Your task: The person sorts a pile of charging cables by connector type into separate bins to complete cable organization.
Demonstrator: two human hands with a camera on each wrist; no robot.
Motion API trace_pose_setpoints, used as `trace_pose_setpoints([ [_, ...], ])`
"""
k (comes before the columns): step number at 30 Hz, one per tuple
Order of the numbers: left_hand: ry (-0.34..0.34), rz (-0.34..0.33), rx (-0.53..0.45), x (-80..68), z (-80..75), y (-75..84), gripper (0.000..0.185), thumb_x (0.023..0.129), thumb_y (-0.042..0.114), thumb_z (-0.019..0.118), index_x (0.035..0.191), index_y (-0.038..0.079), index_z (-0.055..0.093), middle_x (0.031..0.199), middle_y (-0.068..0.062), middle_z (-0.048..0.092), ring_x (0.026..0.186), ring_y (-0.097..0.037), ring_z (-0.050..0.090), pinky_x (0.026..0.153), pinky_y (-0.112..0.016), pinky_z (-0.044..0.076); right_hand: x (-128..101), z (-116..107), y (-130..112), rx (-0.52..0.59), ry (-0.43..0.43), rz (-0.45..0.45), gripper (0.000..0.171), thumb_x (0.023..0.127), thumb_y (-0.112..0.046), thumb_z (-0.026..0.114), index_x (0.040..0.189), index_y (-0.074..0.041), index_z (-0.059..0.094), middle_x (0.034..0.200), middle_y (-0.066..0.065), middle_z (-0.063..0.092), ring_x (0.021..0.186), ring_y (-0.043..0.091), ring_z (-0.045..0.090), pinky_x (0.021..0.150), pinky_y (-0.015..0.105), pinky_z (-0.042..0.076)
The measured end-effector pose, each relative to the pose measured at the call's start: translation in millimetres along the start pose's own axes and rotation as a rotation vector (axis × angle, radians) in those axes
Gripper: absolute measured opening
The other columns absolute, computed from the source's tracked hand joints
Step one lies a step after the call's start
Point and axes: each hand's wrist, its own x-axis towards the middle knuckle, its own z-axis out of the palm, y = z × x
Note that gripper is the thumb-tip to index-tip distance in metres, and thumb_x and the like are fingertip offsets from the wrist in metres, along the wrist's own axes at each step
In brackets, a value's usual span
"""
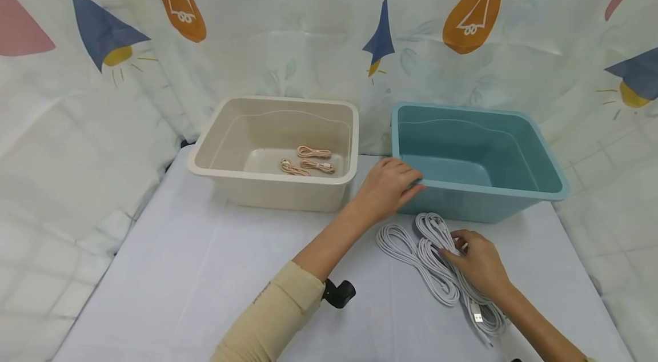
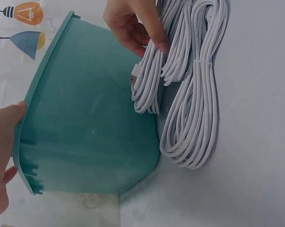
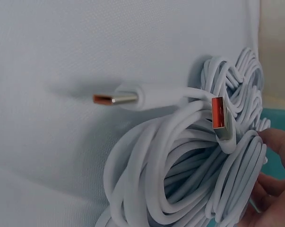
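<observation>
The left hand [image 1: 386, 186] reaches across the counter [image 1: 205, 270] and holds the near left corner of the teal bin [image 1: 478, 139], its fingers curled over the rim; in the left wrist view the hand [image 2: 3, 161] grips that rim from the left. The teal bin stands at the far right of the counter. Just in front of it, on the near side, lie bundles of white cable [image 1: 437, 262], coiled in long loops side by side and touching one another. The right hand [image 1: 475, 262] rests on the rightmost bundles and pinches the strands between thumb and fingers; the left wrist view shows its fingers [image 2: 151, 35] closed on the loops of one bundle [image 2: 154, 71], with another bundle [image 2: 194, 109], tied at its middle by a thin band, lying beside it. In the right wrist view the white loops [image 3: 180, 175] fill the near part of the frame, with two plugs on top: one flat plug [image 3: 220, 118] with an orange insert lying against the coil, and a narrower plug [image 3: 116, 98] sticking out to the left over the counter. To the left of the teal bin, a little apart from it, stands a beige bin [image 1: 272, 151] with three small coils of pink cable [image 1: 308, 161] on its floor. A patterned curtain [image 1: 308, 25] hangs behind both bins.
</observation>
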Motion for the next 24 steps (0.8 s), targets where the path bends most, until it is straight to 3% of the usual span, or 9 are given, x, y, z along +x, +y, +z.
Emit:
trace_pose_setpoints([
  [8, 0.010, -0.011, 0.003, -0.5, -0.1, 0.6, 0.018, 0.103, 0.031, 0.071, 0.107, 0.015, 0.078, 0.107, 0.001, 0.080, 0.111, -0.021, 0.071, 0.107, -0.040, 0.051, 0.1, -5.4, -1.9, 0.004, -0.011, -0.007, 0.040, 0.087, -0.015, 0.087, 0.115, 0.008, 0.071, 0.090, 0.010, 0.072, 0.077, 0.021, 0.065, 0.064, 0.033, 0.052],
  [24, -0.074, -0.083, -0.018, 3.7, -1.1, 1.2, 0.018, 0.104, 0.034, 0.069, 0.109, 0.019, 0.079, 0.106, 0.005, 0.079, 0.111, -0.018, 0.069, 0.105, -0.039, 0.051, -6.2, -27.8, 1.7, 0.003, -0.043, -0.059, 0.039, 0.085, -0.017, 0.088, 0.116, 0.001, 0.074, 0.094, 0.008, 0.075, 0.076, 0.017, 0.065, 0.065, 0.031, 0.053],
])
